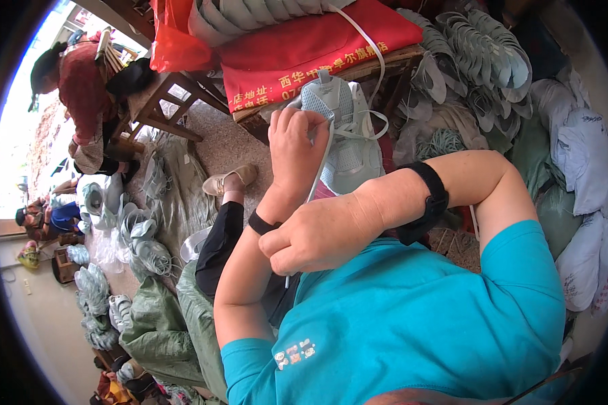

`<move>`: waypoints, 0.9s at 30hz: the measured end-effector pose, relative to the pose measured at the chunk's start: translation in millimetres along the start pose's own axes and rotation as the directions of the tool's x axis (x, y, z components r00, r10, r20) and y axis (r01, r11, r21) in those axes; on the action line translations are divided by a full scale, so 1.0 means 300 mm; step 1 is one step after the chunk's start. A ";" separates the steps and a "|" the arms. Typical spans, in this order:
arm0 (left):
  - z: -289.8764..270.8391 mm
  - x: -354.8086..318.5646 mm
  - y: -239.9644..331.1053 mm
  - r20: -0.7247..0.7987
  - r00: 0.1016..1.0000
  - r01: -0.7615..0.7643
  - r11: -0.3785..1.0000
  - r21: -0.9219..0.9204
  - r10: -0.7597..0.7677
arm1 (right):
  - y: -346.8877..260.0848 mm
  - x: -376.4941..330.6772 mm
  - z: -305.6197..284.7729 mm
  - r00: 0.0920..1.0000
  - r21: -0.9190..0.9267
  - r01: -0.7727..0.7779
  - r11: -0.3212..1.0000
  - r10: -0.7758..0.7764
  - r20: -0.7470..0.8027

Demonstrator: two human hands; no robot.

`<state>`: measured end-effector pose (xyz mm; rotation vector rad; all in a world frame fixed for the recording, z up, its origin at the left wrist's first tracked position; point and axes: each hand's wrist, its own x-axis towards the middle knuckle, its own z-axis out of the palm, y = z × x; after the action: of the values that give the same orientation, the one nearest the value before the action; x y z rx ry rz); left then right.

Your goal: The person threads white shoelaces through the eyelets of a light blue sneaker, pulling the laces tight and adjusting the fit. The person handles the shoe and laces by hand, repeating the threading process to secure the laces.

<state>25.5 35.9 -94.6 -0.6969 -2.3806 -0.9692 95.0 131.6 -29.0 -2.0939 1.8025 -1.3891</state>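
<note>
A pale grey-blue shoe upper [343, 158] with mesh panels rests in front of me, against the edge of a wooden stand. My left hand [294, 143] is closed in a pinch at its left edge, where a white shoelace [322, 165] comes out. That lace runs taut toward my body into my right hand [327, 233], which is closed around it and crosses over my left forearm. A short lace end hangs below the right fist. On the upper's right side another stretch of lace makes a loose loop. My right fingertips are partly hidden.
A red printed cloth [317, 57] covers the wooden stand, with a row of grey uppers [250, 19] on top. Bundled uppers [486, 50] and white sacks [588, 148] fill the right. Green sacking [159, 324] lies at left. Another person [81, 88] sits at far left.
</note>
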 end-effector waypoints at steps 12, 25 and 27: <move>0.000 0.030 0.006 0.076 0.996 0.054 0.998 -0.034 -0.051 | 0.115 -0.290 -0.344 0.847 -0.641 -0.531 0.554 0.321 -0.424; 0.010 0.025 0.041 -0.026 0.996 0.084 0.991 0.103 -0.082 | 0.221 -0.348 -0.315 0.713 -0.424 -0.700 0.574 0.597 -0.368; 0.010 0.029 0.036 -0.013 0.996 0.091 0.993 0.074 -0.091 | 0.226 -0.349 -0.320 0.666 -0.274 -0.743 0.611 0.635 -0.392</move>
<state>24.7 47.4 -86.0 -0.5593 -2.4451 -0.9131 -9.5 241.9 -70.3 -1.0271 2.7957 -1.1275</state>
